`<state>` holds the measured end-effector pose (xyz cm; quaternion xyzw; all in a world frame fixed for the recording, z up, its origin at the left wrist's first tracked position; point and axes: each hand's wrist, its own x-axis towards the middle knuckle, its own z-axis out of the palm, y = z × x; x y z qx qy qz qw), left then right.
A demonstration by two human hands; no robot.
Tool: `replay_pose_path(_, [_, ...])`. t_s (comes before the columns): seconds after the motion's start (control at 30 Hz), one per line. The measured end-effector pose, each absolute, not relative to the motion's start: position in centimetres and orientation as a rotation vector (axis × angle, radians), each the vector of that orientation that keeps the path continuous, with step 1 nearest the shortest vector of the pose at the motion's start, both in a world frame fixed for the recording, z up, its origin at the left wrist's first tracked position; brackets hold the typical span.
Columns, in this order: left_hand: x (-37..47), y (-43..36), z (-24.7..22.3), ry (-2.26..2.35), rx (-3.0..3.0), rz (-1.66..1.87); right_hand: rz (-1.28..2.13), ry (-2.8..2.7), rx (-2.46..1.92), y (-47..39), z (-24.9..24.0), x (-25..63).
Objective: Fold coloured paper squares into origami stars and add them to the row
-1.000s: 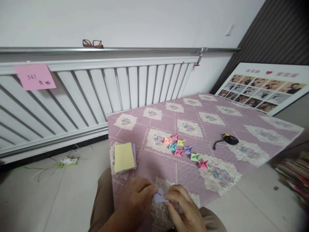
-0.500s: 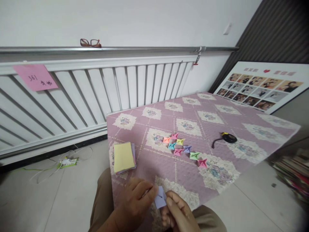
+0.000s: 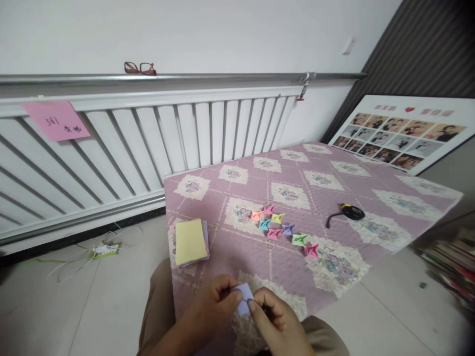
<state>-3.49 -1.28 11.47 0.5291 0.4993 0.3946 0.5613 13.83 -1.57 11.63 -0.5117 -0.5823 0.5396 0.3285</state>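
In the head view I see my left hand [image 3: 213, 309] and right hand [image 3: 274, 319] at the bottom centre of the frame, both pinching one small lavender paper [image 3: 245, 298] between their fingertips; it sits squarely between them, neither nearer. Up and right of the hands lie eight folded paper stars [image 3: 284, 229] in a slanting row on the pink quilted table [image 3: 334, 163]. One stack of paper squares [image 3: 190, 242] lies up-left, one black tape measure [image 3: 351, 212] far right.
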Motion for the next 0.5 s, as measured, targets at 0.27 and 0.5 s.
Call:
replay_pose_path(0.27, [-2.7, -2.0, 10.3, 1.140, 1.214, 0.773, 1.359, -1.481, -1.351, -0.5, 11.7, 14.0])
replay_pose_path(0.5, [-2.8, -1.3, 7.8, 1.258, 1.302, 0.799, 1.366, -1.686, -1.365, 0.6, 8.5, 14.0])
